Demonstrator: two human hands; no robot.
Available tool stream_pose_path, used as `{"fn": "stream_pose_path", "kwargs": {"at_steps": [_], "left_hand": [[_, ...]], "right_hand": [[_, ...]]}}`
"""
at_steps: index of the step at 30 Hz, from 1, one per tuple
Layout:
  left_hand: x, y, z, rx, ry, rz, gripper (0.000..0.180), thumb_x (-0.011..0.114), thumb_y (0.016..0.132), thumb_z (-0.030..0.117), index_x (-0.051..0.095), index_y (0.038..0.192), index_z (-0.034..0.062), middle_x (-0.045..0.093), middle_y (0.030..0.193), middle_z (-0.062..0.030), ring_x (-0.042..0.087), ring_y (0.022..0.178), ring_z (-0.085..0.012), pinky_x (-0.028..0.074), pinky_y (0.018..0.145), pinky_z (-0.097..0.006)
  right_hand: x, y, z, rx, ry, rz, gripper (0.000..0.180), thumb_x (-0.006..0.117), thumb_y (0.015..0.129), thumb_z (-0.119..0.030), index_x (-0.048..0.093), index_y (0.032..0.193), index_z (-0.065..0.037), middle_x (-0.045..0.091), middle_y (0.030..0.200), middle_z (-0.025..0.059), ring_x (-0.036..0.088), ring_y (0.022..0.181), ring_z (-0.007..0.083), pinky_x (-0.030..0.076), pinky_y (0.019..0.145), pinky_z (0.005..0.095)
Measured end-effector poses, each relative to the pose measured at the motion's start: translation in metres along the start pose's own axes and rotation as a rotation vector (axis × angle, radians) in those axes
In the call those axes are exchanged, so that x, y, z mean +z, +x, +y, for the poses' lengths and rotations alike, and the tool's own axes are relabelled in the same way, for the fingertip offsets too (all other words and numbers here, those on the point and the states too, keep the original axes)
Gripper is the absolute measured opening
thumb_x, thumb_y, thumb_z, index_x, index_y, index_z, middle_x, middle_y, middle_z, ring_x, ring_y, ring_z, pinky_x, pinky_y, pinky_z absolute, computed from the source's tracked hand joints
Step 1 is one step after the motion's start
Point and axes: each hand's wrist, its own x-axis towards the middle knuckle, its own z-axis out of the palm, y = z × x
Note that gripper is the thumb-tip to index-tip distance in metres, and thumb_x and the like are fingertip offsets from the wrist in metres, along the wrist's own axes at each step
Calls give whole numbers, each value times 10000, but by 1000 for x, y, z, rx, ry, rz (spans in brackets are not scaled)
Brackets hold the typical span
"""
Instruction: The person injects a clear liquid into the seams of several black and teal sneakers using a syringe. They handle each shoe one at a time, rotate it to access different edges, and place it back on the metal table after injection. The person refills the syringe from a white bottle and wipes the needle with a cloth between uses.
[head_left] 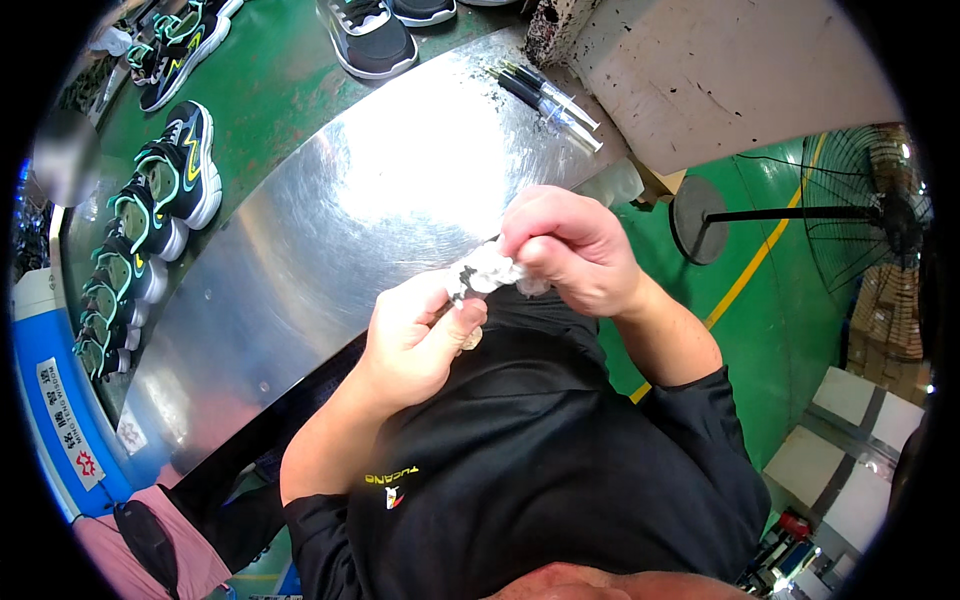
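Note:
My left hand [420, 335] and my right hand [572, 250] meet in front of my chest, just below the edge of a shiny metal table [330, 230]. Both pinch a small crumpled white wad [488, 270], like a cloth or tissue, wrapped around a thin dark object whose tip shows by my left thumb. My right fingers are curled tight over the wad; the left fist grips its lower end.
Two dark syringe-like tubes [545, 98] lie at the table's far right corner. A green belt [270, 80] beyond carries a row of black and teal sneakers [180, 165]. A standing fan [860, 210] is on the green floor at right, with cardboard boxes [885, 320] below it.

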Motion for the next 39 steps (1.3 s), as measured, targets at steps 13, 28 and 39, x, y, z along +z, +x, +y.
{"fn": "stream_pose_path", "kwargs": {"at_steps": [13, 28, 39], "left_hand": [[-6, -14, -10, -29, 224, 8, 149, 600, 865, 71, 623, 981, -20, 598, 743, -80, 561, 619, -167, 460, 592, -290], [-9, -31, -24, 333, 759, 237, 203, 654, 796, 195, 567, 792, 11, 596, 766, -169, 585, 790, -383, 468, 714, -455], [-20, -21, -28, 301, 915, 175, 196, 640, 792, 225, 599, 839, 39, 615, 769, -150, 602, 750, -360, 498, 681, -442]], "right_hand": [[24, 1, 6, -184, -510, -125, 294, 609, 728, 43, 586, 1010, -37, 608, 798, 118, 604, 722, 315, 484, 642, 382], [32, -16, 49, 227, -64, -14, 165, 424, 871, 63, 522, 999, 27, 453, 903, 35, 415, 805, 117, 341, 719, 228], [35, -13, 51, 331, -55, -60, 249, 373, 883, 100, 511, 1065, 1, 515, 954, 31, 516, 872, 110, 416, 790, 220]]}}
